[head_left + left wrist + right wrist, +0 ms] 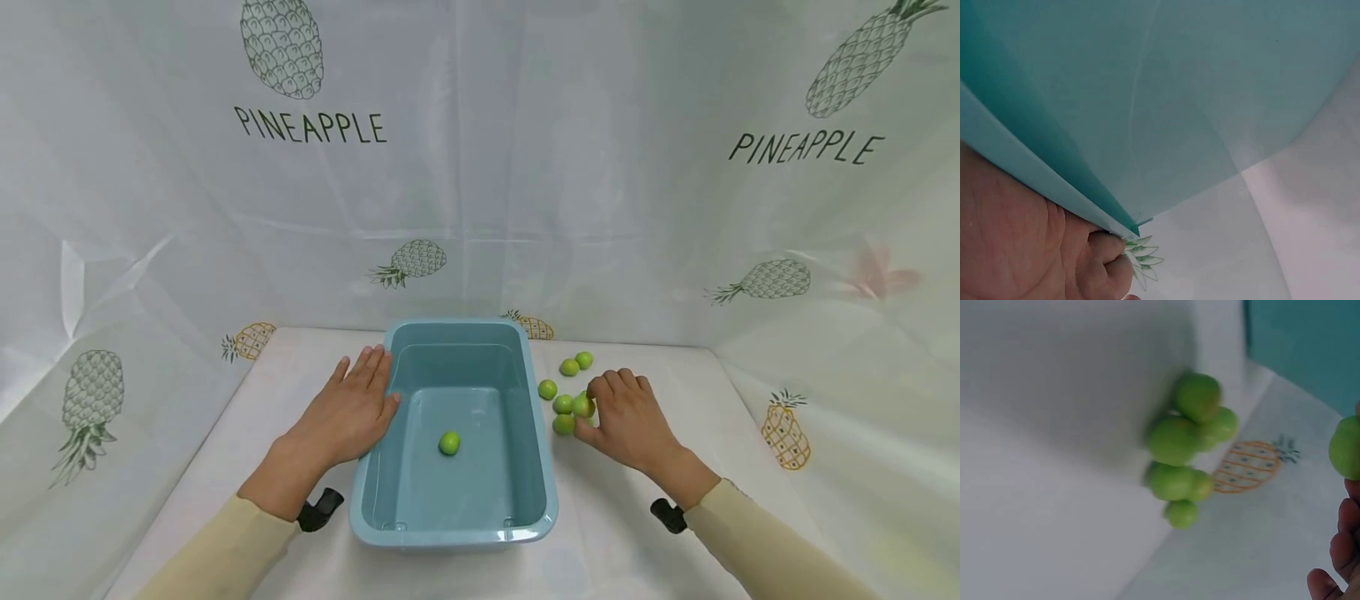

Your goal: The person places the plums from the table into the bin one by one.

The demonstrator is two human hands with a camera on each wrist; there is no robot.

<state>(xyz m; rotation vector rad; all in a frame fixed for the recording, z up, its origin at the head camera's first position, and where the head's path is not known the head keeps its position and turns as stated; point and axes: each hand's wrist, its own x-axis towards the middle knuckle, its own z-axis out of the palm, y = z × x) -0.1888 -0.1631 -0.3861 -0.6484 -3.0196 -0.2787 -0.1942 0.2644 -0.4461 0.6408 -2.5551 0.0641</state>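
A pale blue rectangular plastic basin [453, 537] stands in the middle of the table, with one round green lime [449, 443] on its floor. My left hand [351, 408] rests along the basin's left rim, fingers straight and the thumb lying over the edge. In the left wrist view the palm [1016, 231] is against the outside of the basin wall. Right of the basin, my right hand [628, 421] pinches a lime [583, 405] between thumb and fingers. In the right wrist view this held lime [1346, 449] shows at the fingertips, above the others.
Several more limes [563, 424] lie loosely grouped on the white table between the basin and my right hand. A white curtain [562, 183] printed with pineapples hangs behind the table and down its sides. Dark straps [321, 510] sit at both wrists.
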